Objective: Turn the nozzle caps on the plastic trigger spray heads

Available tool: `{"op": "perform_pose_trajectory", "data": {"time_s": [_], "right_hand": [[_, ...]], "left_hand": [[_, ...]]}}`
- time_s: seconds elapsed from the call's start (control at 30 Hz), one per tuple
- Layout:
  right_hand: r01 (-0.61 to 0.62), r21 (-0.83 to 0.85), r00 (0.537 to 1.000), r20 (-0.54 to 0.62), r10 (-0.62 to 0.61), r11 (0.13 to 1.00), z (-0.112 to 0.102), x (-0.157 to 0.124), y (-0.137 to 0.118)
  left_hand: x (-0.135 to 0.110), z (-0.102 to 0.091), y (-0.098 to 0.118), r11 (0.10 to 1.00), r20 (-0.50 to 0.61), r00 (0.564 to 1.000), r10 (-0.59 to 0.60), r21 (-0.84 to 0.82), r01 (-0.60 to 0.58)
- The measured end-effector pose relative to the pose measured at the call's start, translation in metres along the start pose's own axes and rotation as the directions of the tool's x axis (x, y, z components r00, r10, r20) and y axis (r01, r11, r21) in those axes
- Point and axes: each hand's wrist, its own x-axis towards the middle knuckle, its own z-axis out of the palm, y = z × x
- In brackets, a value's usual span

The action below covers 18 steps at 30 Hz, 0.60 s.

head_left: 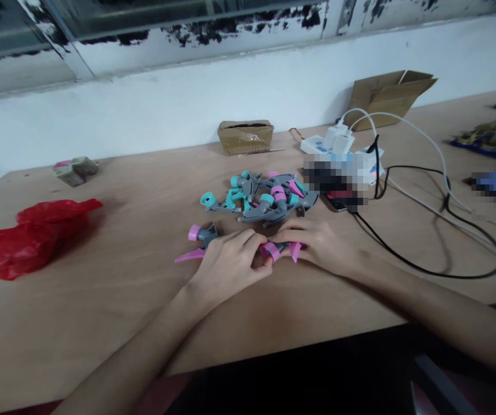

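Near the centre of the frame, the left hand (233, 259) pinches a pink-and-grey sprayer-like piece (270, 251) by its pink ring, thumb below and fingers curled over the top. The right hand (312, 245) closes on the same piece from the other side, fingers bent around its far end; a pink pointed part (295, 251) shows beneath them. The held piece thus lies between the two hands, at the fingertips of the left, its grey middle mostly hidden.

Just left of the left hand is a loose piece (207, 235) with a pink ring and a pink lever (189, 255); whether it touches the hand I cannot tell. Just above both hands in the frame, a heap of similar pieces (269, 199) in grey, teal and pink lies on the wooden table (122, 300).

Farther out, a red plastic bag (36, 236) sits at the left edge, and small greyish blocks (75, 171) at upper left. A small cardboard box (245, 140) stands at upper centre, a larger open carton (373, 99) at upper right, with a white power strip (314, 145) between them. A black cable (468, 277) loops across the right side.
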Motion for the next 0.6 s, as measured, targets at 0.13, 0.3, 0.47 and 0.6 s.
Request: {"op": "perform_pose_trajectory", "data": {"time_s": [0.13, 0.3, 0.47, 0.6], "right_hand": [[-0.021, -0.003, 1.000, 0.020, 0.021, 1.000, -0.002, 0.001, -0.003], [-0.050, -0.024, 0.999, -0.017, 0.050, 0.998, 0.000, 0.000, -0.002], [-0.091, -0.067, 0.993, -0.082, 0.086, 0.994, 0.003, 0.000, -0.004], [-0.126, -0.087, 0.983, -0.145, 0.113, 0.988, 0.004, 0.000, -0.008]], "left_hand": [[0.000, -0.004, 0.003, 0.999, 0.014, 1.000, 0.016, 0.038, -0.017], [-0.001, -0.005, 0.005, 0.999, 0.009, 1.000, 0.014, 0.044, -0.014], [-0.004, 0.001, 0.009, 0.997, -0.071, 0.996, -0.047, 0.057, 0.051], [-0.005, 0.003, 0.012, 0.989, -0.205, 0.971, -0.127, 0.043, 0.138]]}}
